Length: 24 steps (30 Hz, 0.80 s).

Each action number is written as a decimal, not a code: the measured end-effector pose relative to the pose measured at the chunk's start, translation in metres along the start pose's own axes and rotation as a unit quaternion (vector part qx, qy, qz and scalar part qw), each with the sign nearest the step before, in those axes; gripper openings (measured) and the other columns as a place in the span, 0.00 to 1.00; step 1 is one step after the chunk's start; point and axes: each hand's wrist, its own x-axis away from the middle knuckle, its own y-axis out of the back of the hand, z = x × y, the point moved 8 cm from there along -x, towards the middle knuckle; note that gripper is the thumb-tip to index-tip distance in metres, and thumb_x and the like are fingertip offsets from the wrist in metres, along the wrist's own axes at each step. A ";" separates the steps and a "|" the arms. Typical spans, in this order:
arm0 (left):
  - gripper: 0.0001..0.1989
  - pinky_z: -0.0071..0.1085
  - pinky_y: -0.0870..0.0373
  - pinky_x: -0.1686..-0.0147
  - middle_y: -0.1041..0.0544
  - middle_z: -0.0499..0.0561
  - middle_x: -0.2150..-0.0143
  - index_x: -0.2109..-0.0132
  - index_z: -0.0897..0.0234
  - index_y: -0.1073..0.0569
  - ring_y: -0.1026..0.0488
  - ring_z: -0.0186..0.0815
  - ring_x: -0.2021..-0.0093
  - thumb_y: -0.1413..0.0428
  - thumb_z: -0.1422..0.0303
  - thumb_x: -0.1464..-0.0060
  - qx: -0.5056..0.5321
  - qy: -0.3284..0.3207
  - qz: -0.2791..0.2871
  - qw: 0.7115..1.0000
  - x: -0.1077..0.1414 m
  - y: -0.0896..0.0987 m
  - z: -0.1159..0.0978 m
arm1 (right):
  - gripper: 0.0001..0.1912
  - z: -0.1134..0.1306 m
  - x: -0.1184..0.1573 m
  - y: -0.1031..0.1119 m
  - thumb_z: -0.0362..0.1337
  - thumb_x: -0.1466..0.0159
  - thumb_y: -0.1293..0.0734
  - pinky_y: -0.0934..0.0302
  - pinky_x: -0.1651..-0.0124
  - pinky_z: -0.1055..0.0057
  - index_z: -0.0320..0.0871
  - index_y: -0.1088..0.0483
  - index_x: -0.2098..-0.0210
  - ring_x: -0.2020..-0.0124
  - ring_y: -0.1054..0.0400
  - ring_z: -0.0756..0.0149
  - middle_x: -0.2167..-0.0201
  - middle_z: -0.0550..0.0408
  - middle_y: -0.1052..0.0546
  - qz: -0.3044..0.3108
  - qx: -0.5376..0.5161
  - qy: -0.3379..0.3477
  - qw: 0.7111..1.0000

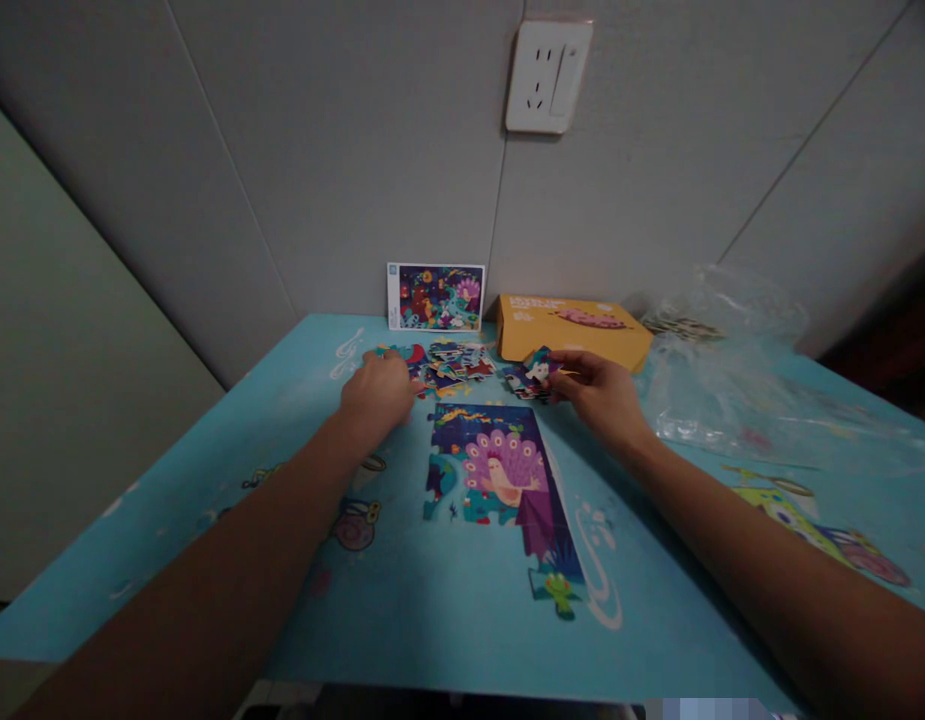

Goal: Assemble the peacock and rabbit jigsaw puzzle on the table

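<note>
The right hand [601,392] is pinching a piece [538,369] between thumb and fingers, seemingly by its side, so the printed face is showing. Whether the piece is touching the small heap [516,384] there, I cannot tell. The left hand [379,388] is covering part of the pile [460,362]; its back is hiding the fingertips, so I cannot tell if it is grasping anything. The joined puzzle [505,470] is lying flat between the forearms, probably for easy reach. The card [436,298] is leaning on the wall [319,150], perhaps for viewing its picture.
</note>
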 end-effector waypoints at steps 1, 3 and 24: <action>0.24 0.35 0.29 0.59 0.27 0.70 0.52 0.47 0.74 0.32 0.25 0.49 0.53 0.48 0.57 0.42 0.001 -0.001 -0.001 1.000 -0.001 0.000 0.001 | 0.18 -0.001 0.000 0.000 0.38 0.48 0.31 0.33 0.69 0.68 0.39 0.29 0.59 0.73 0.30 0.66 0.71 0.52 0.24 0.003 0.001 0.002 1.000; 0.25 0.35 0.29 0.59 0.25 0.69 0.54 0.47 0.74 0.33 0.25 0.50 0.53 0.47 0.57 0.43 0.010 0.005 0.002 1.000 -0.002 0.000 0.003 | 0.19 -0.002 -0.001 -0.001 0.38 0.47 0.31 0.34 0.68 0.67 0.38 0.28 0.57 0.72 0.29 0.65 0.69 0.50 0.22 0.010 0.020 0.012 1.000; 0.11 0.24 0.34 0.77 0.30 0.43 0.77 0.53 0.65 0.32 0.31 0.28 0.80 0.50 0.74 0.44 0.562 -0.317 0.005 0.764 0.029 0.003 -0.076 | 0.19 0.042 0.038 -0.043 0.43 0.33 0.43 0.49 0.72 0.71 0.41 0.34 0.77 0.77 0.40 0.69 0.81 0.57 0.32 0.171 0.172 0.211 0.947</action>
